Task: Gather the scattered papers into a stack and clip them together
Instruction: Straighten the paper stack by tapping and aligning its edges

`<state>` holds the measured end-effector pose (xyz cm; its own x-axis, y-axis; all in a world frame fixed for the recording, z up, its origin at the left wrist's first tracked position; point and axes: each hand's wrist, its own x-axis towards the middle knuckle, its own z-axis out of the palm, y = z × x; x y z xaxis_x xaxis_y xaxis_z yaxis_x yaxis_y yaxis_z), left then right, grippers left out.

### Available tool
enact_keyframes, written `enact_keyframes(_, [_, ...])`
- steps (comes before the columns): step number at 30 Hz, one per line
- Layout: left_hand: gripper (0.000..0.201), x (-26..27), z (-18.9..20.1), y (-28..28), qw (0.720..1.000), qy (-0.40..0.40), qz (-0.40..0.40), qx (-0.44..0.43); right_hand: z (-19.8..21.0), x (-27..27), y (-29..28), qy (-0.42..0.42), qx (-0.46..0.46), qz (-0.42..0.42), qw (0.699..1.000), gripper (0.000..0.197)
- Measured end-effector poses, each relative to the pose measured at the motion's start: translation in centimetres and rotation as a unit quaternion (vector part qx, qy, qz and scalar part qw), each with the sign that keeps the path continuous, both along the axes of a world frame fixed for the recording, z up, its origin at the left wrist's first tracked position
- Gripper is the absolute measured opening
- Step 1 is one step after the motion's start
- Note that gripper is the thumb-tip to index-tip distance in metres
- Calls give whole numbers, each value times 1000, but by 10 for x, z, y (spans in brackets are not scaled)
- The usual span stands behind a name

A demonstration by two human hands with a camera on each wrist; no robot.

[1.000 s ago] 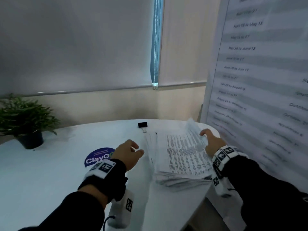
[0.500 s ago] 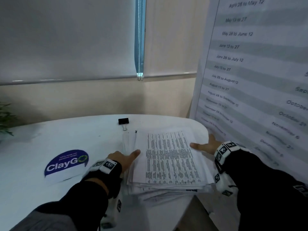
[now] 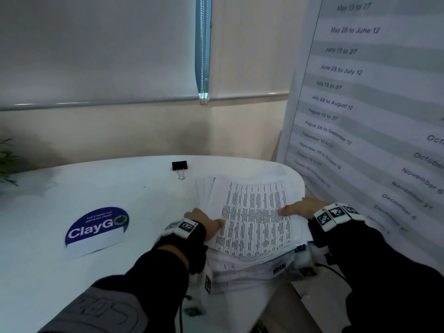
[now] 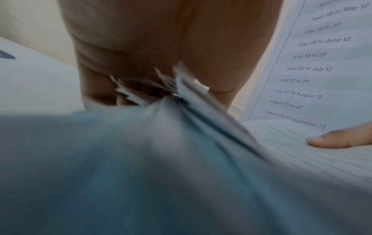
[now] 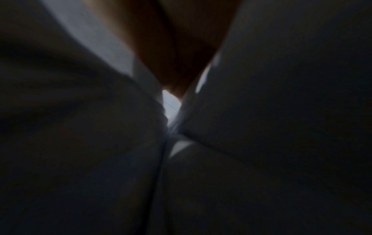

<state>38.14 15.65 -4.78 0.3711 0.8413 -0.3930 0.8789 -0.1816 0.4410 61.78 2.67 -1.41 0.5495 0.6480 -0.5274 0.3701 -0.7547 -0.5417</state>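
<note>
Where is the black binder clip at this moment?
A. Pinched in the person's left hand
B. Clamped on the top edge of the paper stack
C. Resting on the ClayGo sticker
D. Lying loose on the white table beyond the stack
D: in the head view the binder clip lies alone on the table, beyond the paper stack, while the left hand and right hand hold the stack's sides.

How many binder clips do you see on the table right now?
1. A black binder clip lies on the white table, beyond the paper stack toward the wall, apart from both hands. Others could be hidden under the papers; the wrist views show none.
</note>
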Motion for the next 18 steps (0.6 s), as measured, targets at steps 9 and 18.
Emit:
enact_keyframes(9, [73,-59,15,-2,991,-105,12,-81,62,-74,-10,1,264,10,964,42])
enact_keyframes(18, [102,-202,98,2,795,-595,53,-110,140,-186,-21,110,512,137,841,66])
